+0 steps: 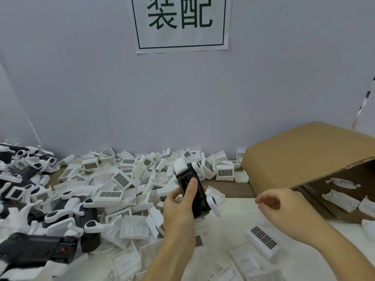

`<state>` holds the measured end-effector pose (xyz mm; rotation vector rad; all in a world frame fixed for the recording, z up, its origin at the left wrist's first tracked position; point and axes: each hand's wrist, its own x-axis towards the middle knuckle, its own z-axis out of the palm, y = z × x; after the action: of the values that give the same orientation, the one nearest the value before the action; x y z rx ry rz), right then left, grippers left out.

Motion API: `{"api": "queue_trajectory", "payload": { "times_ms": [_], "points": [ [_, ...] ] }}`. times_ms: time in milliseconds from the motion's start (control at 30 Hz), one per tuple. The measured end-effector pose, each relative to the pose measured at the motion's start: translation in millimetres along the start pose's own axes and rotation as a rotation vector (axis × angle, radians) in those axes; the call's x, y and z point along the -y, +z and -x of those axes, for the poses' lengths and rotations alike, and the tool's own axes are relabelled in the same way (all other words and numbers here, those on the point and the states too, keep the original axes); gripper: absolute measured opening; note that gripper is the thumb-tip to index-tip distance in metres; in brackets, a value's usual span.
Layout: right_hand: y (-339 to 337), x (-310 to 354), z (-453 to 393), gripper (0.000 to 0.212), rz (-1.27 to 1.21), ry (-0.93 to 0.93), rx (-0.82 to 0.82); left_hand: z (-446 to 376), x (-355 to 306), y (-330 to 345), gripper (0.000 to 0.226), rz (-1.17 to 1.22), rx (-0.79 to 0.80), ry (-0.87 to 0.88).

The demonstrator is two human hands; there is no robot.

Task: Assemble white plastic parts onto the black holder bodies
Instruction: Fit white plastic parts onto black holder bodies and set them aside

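Holder [192, 192], black and upright, gripped at centre frame in left hand [178, 205], thumb laid along its dark face, white parts already seated at its top and on its right flank. Right hand [278, 207] hovering just beside, apart from holder, fingers loosely curled and blurred, holding nothing visible. White parts [121, 179] heaped loose across table [237, 209] behind and to left, many showing dark grilles; one grilled piece [262, 239] lying near right wrist. Finished-looking units [60, 216] piled at far left, black and white together. Cardboard box [304, 159] tipped on its side at right, more white pieces inside. Paper sign [180, 23] with green characters taped to wall above. Step in hand, by appearance: fitting of this holder at or near its end, right hand free between picks. Next move likely calls for either a further white part fetched by right hand and pressed squarely home, or holder set down on left pile and a bare body taken up; which of these, not clear from this view.
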<state>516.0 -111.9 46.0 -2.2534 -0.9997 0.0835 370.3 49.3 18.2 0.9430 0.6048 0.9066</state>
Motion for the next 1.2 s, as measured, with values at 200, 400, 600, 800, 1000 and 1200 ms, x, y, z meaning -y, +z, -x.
{"api": "queue_trajectory", "payload": {
  "times_ms": [200, 400, 600, 800, 1000, 1200],
  "points": [
    [-4, 0, 7, 0.054, 0.215, 0.165, 0.423, -3, 5, -1, 0.091, -0.108, -0.034, 0.009],
    [1, 4, 10, 0.053, 0.276, 0.127, 0.465, 0, 6, 0, 0.093, -0.149, 0.003, 0.021],
    [4, 5, 5, 0.04, 0.118, 0.103, 0.314, 1, 5, 0, 0.074, -0.188, 0.054, 0.029],
    [3, 11, 2, 0.025, -0.42, -0.03, 0.171, 3, 3, -3, 0.021, -0.088, 0.103, -0.024],
    [4, 17, 4, 0.029, -0.743, 0.034, 0.191, 5, 1, 0, 0.015, -0.072, 0.096, -0.028],
    [18, 38, 6, 0.018, -0.749, -0.059, 0.007, 11, -1, 2, 0.015, -0.212, 0.208, 0.1]
  ]
}}
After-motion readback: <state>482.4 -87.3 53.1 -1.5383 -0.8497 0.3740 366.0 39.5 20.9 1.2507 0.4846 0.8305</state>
